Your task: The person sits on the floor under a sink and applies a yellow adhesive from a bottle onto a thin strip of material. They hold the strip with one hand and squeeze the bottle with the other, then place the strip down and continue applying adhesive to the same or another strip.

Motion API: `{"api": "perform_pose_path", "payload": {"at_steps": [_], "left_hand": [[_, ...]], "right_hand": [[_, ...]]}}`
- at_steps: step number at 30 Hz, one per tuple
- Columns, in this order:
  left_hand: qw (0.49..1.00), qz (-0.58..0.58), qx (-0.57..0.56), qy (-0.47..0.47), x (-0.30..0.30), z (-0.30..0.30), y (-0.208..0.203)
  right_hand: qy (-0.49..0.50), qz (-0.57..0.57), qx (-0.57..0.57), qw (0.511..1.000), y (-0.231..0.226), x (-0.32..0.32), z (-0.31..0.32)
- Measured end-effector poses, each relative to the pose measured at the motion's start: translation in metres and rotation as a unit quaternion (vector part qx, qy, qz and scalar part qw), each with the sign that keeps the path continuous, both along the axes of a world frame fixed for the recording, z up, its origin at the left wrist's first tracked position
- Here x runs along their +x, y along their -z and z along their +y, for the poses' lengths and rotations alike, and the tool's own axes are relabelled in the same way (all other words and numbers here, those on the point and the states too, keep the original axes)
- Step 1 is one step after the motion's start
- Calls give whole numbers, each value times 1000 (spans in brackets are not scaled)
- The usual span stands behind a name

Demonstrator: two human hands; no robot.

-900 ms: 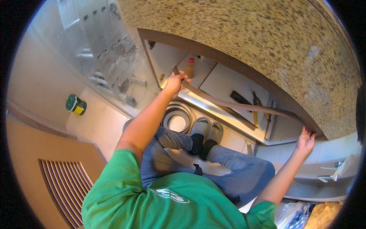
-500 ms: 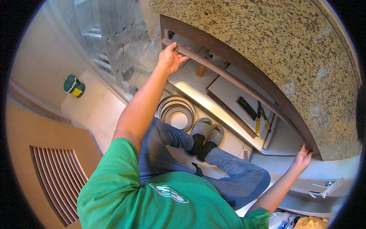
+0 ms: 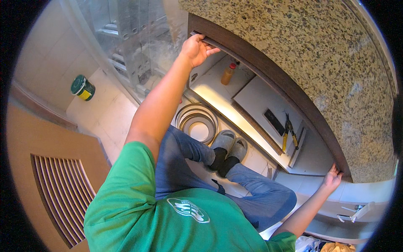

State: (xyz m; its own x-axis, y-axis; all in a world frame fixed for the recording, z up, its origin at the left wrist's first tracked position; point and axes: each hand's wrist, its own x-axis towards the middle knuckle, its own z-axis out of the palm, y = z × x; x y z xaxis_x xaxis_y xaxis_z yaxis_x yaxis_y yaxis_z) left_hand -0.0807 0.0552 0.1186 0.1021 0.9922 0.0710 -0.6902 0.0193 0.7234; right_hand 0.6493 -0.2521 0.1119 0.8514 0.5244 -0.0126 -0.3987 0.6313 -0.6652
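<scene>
Brown strip (image 3: pixel 248 64) runs in a long curve along the lower edge of the dark brown rail (image 3: pixel 270 70), under the speckled granite countertop (image 3: pixel 294 35) and above the opening of the cabinet (image 3: pixel 213 89). Near the strip's left end, the left hand (image 3: pixel 194 50) grips it between thumb and forefinger close to the rail's left corner, a short end sticking out past the thumb, while the other fingers spread loosely toward the opening. At the far right end of the rail, the right hand (image 3: pixel 333 179) reaches up with its fingertips bunched against the lower corner; whether they pinch the strip or only press there, I cannot tell. Inside the cabinet, an amber bottle (image 3: pixel 227 76) with a red cap stands toward the left, and a pale panel (image 3: pixel 259 105) lies to its right. On the right part of that panel rest a dark, flat block (image 3: pixel 274 122) and, just beside it, a cutting tool (image 3: pixel 286 142) with yellow handles. Coiled strips (image 3: pixel 183 120) lie on the floor near the person's grey slippers (image 3: pixel 238 149), just in front of the cabinet. Farther left, a green bucket (image 3: pixel 77 85) with a yellow band stands on the floor, well apart from both hands.
</scene>
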Motion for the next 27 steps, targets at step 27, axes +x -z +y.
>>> {"api": "perform_pose_path", "payload": {"at_steps": [27], "left_hand": [[989, -148, -7, -6, -14, 4, -9]], "right_hand": [[24, 19, -9, 999, -6, -13, 5]]}}
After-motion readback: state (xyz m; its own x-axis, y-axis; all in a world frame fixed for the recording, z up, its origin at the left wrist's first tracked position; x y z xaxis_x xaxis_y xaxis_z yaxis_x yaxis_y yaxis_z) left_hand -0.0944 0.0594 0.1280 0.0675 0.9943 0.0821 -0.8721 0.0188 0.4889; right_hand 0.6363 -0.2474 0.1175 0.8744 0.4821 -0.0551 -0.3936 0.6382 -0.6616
